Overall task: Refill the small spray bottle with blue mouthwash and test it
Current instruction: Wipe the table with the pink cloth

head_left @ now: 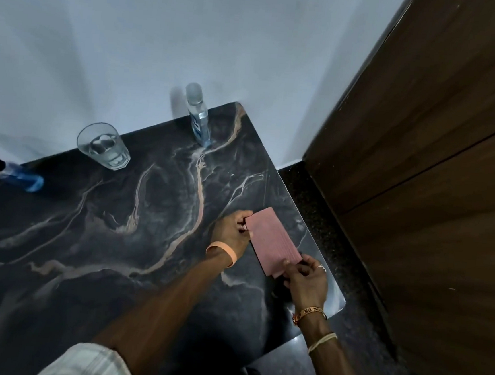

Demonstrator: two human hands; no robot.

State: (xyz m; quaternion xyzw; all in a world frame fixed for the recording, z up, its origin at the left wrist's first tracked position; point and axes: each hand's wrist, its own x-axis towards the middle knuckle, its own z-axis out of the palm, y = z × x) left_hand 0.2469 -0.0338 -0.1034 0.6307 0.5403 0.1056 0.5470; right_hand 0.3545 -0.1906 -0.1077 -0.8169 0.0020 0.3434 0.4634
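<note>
both hands are at the right end of a dark marbled table (116, 235), working a pink cloth (271, 243) that lies folded flat on the top. the left hand (232, 231) pinches the cloth's far left corner, fingers closed on the edge. the right hand (307, 279) pinches the near corner, thumb and fingers pressed together on the fabric. an orange band (223, 249) sits on the left wrist; thread bracelets (311, 312) and a ring show on the right.

the task's things stand well apart from the hands, along the back edge by the pale wall (194, 33). a clear bottle (197, 114) with a clear cap and blue liquid low inside stands upright at the far corner of the table. a glass (103, 146) holding clear liquid stands to its left. further left, at the frame's edge, a second bottle (17, 174) with blue liquid and a dark top also stands near the wall; which of the two is the sprayer i cannot tell, as the tops are blurred.

a brown wooden door (436, 174) fills the right side, with dark speckled floor (313, 208) between it and the table.
</note>
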